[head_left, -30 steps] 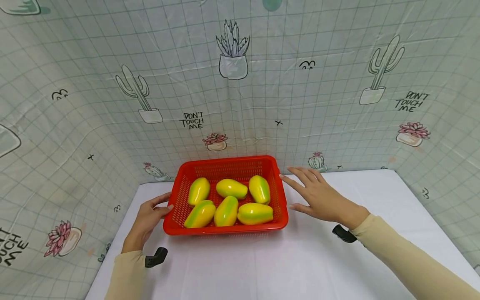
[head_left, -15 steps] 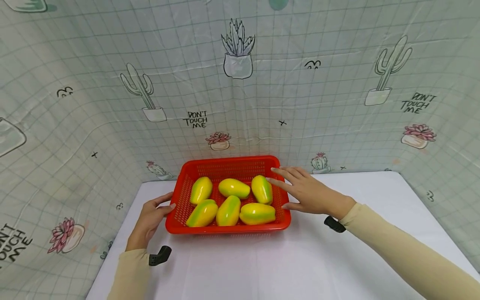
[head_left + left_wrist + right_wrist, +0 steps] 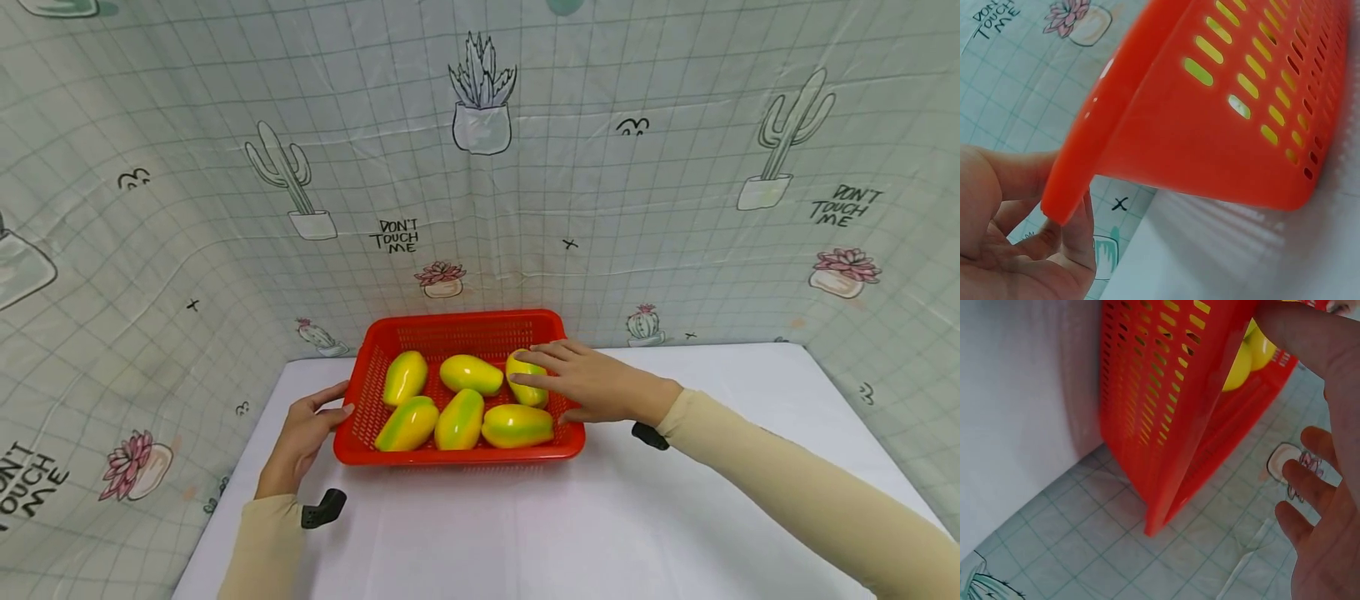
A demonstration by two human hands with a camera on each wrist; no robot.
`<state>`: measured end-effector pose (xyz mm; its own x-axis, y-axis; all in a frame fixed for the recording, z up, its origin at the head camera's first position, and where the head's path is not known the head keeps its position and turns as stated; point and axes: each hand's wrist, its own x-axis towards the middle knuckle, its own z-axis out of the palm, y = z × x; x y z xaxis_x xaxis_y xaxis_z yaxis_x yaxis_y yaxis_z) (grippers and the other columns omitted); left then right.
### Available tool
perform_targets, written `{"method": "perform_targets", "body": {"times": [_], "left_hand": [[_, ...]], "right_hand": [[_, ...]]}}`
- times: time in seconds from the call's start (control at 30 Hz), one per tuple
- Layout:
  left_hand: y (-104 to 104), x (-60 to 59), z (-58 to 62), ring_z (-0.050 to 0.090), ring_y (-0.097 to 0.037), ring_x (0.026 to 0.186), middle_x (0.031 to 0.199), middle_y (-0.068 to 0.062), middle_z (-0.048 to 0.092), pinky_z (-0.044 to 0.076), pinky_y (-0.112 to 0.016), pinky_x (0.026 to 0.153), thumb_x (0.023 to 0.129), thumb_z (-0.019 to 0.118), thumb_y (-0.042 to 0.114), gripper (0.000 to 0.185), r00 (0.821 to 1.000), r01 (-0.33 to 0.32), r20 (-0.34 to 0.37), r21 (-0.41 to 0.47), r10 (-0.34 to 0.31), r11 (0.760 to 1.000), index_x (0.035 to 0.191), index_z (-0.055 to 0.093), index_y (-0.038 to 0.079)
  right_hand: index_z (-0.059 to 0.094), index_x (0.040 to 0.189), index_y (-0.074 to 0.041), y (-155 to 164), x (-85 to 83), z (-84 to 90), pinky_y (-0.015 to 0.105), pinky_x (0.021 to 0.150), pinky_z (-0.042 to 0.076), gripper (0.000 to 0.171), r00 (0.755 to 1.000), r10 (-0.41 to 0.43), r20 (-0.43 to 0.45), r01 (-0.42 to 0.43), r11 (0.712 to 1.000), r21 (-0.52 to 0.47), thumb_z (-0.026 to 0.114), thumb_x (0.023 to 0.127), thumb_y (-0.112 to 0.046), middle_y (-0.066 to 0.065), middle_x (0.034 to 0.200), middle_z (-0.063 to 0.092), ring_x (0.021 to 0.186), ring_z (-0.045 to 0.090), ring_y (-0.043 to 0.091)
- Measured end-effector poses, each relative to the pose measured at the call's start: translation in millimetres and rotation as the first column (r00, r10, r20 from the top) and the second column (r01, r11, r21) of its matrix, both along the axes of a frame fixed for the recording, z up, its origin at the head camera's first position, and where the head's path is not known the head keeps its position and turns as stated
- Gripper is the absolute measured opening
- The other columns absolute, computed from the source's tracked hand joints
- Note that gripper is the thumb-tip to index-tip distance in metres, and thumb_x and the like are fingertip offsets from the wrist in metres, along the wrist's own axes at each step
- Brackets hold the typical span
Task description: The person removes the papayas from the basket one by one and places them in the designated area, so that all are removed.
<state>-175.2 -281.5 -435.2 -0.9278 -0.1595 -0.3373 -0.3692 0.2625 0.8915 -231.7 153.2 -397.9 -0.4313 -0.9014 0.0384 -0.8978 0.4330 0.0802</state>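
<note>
A red plastic basket [image 3: 457,457] with slotted walls holds several glossy yellow-green fruits [image 3: 517,427], shaped like papayas. My left hand [image 3: 296,437] holds the basket's left rim; in the left wrist view its thumb and fingers pinch the rim [image 3: 1075,162] from both sides. Over the basket's right end hovers my right hand [image 3: 603,385], fingers spread and reaching inward. They partly cover the back right fruit [image 3: 530,398] in the head view. In the right wrist view, the thumb [image 3: 1300,331] overlaps the right rim while the other fingers are apart from the basket.
A white cloth [image 3: 510,533] covers the table under the basket. Close behind rises a grid-patterned sheet [image 3: 480,217] printed with cacti and potted plants, which also hangs at both sides. Black wrist cameras [image 3: 324,508] sit under the wrists.
My right hand has moved left, from beside the basket's right rim to above its right end. The left hand stays at the left rim, and the fruits keep their places.
</note>
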Motion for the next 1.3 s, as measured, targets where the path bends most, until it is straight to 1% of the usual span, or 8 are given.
{"method": "perform_targets", "body": {"times": [0.2, 0.3, 0.47, 0.73, 0.9, 1.1, 1.2, 1.3], "left_hand": [[0.4, -1.4, -0.8, 0.052, -0.034, 0.125, 0.165, -0.024, 0.034, 0.04, -0.052, 0.121, 0.108, 0.059, 0.011, 0.058, 1.0, -0.01, 0.01, 0.021, 0.01, 1.0, 0.163, 0.04, 0.006], [0.2, -1.6, -0.3, 0.051, -0.036, 0.127, 0.166, -0.024, 0.033, 0.036, -0.055, 0.123, 0.107, 0.059, 0.011, 0.059, 1.0, -0.011, 0.011, 0.024, 0.011, 1.0, 0.163, 0.04, 0.006], [-0.3, -1.8, 0.3, 0.052, -0.037, 0.128, 0.166, -0.025, 0.033, 0.037, -0.055, 0.122, 0.107, 0.059, 0.01, 0.059, 1.0, -0.009, 0.009, 0.025, 0.008, 1.0, 0.163, 0.04, 0.006], [-0.9, -2.5, 0.3, 0.055, -0.035, 0.125, 0.166, -0.026, 0.032, 0.039, -0.054, 0.121, 0.107, 0.059, 0.01, 0.059, 1.0, -0.003, 0.009, 0.031, 0.003, 1.0, 0.163, 0.04, 0.005], [-1.1, -3.0, 1.1, 0.055, -0.034, 0.122, 0.165, -0.026, 0.033, 0.037, -0.055, 0.123, 0.107, 0.059, 0.009, 0.059, 1.0, 0.003, 0.006, 0.032, -0.003, 0.999, 0.162, 0.041, 0.004], [-2.0, -0.4, 1.1, 0.054, -0.037, 0.126, 0.165, -0.026, 0.033, 0.036, -0.056, 0.122, 0.107, 0.06, 0.01, 0.059, 1.0, -0.005, 0.023, 0.02, 0.004, 1.0, 0.162, 0.04, 0.006], [-2.1, 0.1, 0.8, 0.053, -0.038, 0.128, 0.166, -0.025, 0.033, 0.038, -0.055, 0.122, 0.107, 0.06, 0.01, 0.059, 1.0, -0.01, 0.027, 0.02, 0.01, 1.0, 0.163, 0.04, 0.007], [-1.8, -1.9, 0.7, 0.054, -0.036, 0.125, 0.165, -0.025, 0.033, 0.037, -0.056, 0.122, 0.107, 0.06, 0.011, 0.06, 1.0, 0.0, 0.02, 0.023, -0.001, 1.0, 0.163, 0.04, 0.006]], "right_hand": [[0.046, 0.16, -0.019, -13.3, -1.0, 4.9, 0.054, 0.118, 0.043, 0.093, 0.999, 0.042, 0.014, -0.042, 0.998, 0.038, 0.094, 0.08, -0.031, 0.011, 0.164, 0.044, 0.146, 0.044, 0.037], [0.048, 0.158, -0.02, -19.2, -2.8, 5.4, 0.053, 0.119, 0.043, 0.091, 0.998, 0.069, 0.013, -0.07, 0.996, 0.059, 0.094, 0.08, -0.031, 0.011, 0.164, 0.045, 0.146, 0.045, 0.036], [0.049, 0.159, -0.021, -29.5, -6.6, 5.2, 0.052, 0.121, 0.041, 0.089, 0.994, 0.104, -0.018, -0.101, 0.987, 0.128, 0.092, 0.082, -0.035, 0.009, 0.165, 0.044, 0.147, 0.046, 0.034], [0.05, 0.158, -0.022, -45.2, -11.5, 5.8, 0.052, 0.122, 0.039, 0.086, 0.991, 0.131, 0.029, -0.134, 0.975, 0.175, 0.091, 0.083, -0.029, 0.009, 0.163, 0.047, 0.146, 0.046, 0.032], [0.048, 0.159, -0.024, -53.7, -12.7, 7.0, 0.049, 0.124, 0.037, 0.088, 0.991, 0.131, -0.007, -0.125, 0.957, 0.264, 0.091, 0.084, -0.035, 0.004, 0.165, 0.045, 0.149, 0.043, 0.031], [0.049, 0.158, -0.025, -62.9, -11.4, 5.9, 0.049, 0.124, 0.037, 0.087, 0.988, 0.155, 0.024, -0.156, 0.941, 0.299, 0.092, 0.082, -0.034, 0.004, 0.164, 0.046, 0.149, 0.043, 0.032], [0.047, 0.159, -0.026, -66.6, -11.1, 4.6, 0.048, 0.123, 0.037, 0.088, 0.984, 0.18, 0.004, -0.171, 0.927, 0.334, 0.09, 0.083, -0.037, 0.004, 0.163, 0.047, 0.149, 0.044, 0.032], [0.047, 0.16, -0.028, -69.0, -10.4, 4.3, 0.047, 0.123, 0.037, 0.087, 0.984, 0.177, -0.016, -0.159, 0.915, 0.372, 0.089, 0.084, -0.038, 0.002, 0.163, 0.047, 0.149, 0.044, 0.029]]}}
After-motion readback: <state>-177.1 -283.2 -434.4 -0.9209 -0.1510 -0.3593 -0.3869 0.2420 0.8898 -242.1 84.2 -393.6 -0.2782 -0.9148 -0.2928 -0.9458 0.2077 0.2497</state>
